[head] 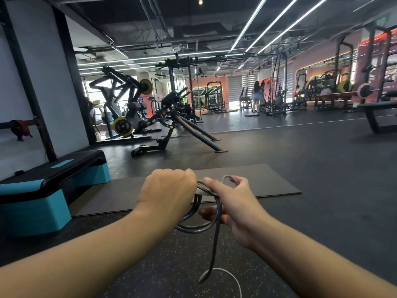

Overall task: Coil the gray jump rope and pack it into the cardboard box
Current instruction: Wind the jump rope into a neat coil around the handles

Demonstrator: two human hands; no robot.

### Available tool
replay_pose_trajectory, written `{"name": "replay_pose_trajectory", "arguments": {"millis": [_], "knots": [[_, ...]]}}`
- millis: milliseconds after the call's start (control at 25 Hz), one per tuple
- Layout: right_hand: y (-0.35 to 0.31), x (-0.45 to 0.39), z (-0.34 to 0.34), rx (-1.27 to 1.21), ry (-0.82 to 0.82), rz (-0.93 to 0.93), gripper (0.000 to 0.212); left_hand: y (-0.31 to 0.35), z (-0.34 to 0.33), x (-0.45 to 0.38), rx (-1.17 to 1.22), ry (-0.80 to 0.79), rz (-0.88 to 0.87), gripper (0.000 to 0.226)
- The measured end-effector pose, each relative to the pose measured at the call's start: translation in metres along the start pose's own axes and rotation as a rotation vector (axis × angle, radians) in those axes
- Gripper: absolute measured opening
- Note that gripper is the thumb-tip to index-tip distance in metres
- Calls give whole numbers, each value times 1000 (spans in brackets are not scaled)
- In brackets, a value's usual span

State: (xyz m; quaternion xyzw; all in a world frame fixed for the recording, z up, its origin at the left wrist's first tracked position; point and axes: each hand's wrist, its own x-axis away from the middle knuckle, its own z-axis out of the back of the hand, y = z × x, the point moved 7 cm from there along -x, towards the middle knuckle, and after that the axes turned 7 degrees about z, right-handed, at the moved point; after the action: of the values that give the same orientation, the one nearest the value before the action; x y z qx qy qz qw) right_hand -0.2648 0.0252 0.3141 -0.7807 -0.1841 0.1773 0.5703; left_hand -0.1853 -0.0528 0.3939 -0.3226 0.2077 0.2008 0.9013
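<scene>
Both hands grasp the gray jump rope.
Left hand clenches the coils; right hand, at 3 o'clock, has fingers curled around a loop.

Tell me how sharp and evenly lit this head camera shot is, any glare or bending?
Head view: hands and gray jump rope fairly sharp; far gym machines soft. Ceiling light strips blow out white, windows behind the left machines glare. Wide-angle lens bows the edges and stretches the forearms.
</scene>
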Motion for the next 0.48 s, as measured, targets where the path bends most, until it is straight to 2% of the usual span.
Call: {"name": "replay_pose_trajectory", "arguments": {"millis": [120,200,280,360,440,480], "knots": [[2,-9,0,-25,-17,-39,42,-10,-6,-2,-2,9,39,16],[-11,-11,3,193,-87,-10,35,-15,-9,-4,9,13,66,16],[-32,-16,10,459,-136,85,44,-19,-12,-7,44,8,101,17],[-59,-23,18,668,-165,260,40,-33,-20,-14,118,9,180,13],[-87,-30,35,698,-145,430,30,-56,-37,-24,261,-57,271,9],[-97,-33,46,643,-119,476,26,-68,-50,-27,419,-144,318,14]]}}
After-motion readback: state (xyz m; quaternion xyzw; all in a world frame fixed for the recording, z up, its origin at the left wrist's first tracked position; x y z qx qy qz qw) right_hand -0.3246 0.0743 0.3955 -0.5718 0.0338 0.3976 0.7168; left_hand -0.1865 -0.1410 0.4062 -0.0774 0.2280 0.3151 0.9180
